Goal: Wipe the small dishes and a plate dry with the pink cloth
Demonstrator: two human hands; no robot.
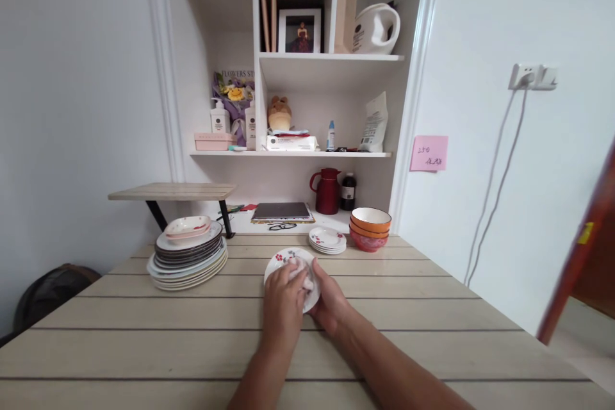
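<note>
A small white plate [273, 264] with red and grey flowers is tilted toward me above the table. My right hand [330, 298] grips its right rim, thumb on the face and fingers behind. Pressed against the plate's face is a crumpled whitish cloth [302, 267], with my left hand [284, 291] closed over it. Beyond them sits a short stack of matching small plates [327, 239]. Just right of that stack are nested bowls [369, 228], orange above and red at the bottom.
A tall stack of plates [188, 262] stands at the left, beside a small raised wooden stand [173, 191]. Along the back lie a dark laptop [281, 211] and glasses [282, 227], near a red jug [327, 191] and a dark bottle [348, 192]. White shelves rise behind.
</note>
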